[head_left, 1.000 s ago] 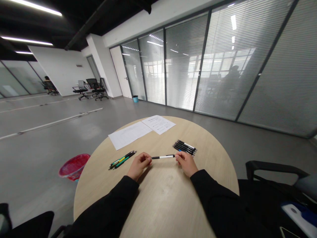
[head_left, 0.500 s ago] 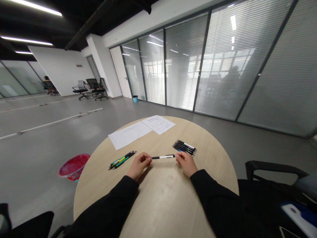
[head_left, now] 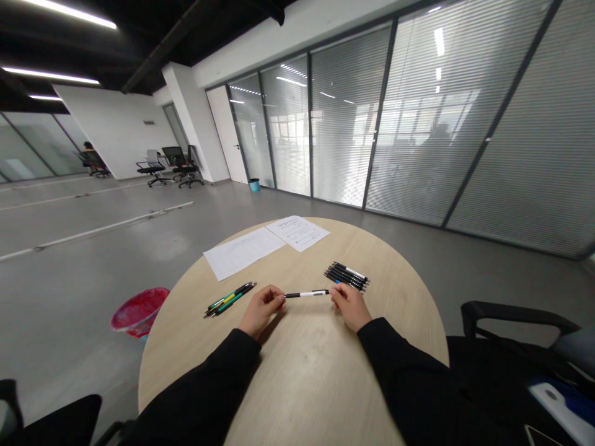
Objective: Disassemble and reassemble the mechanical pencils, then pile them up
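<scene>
A black and white pen (head_left: 307, 294) lies level between my two hands, just over the table (head_left: 297, 371). My left hand (head_left: 263, 308) pinches its left end between thumb and fingers. At the other end, the one with the clip, my right hand (head_left: 349, 305) is closed in a pinch. The fingers hide both tips. Beyond my right hand several black pens (head_left: 344, 274) lie side by side, one with a white barrel. Left of my left hand rests a small group of green, yellow and black pens (head_left: 230, 300).
Two printed sheets, a left paper (head_left: 244, 253) and a right paper (head_left: 298, 233), lie at the table's far side. A red-lined bin (head_left: 139, 313) stands on the floor at left. A black chair (head_left: 506, 347) with things on it is at right.
</scene>
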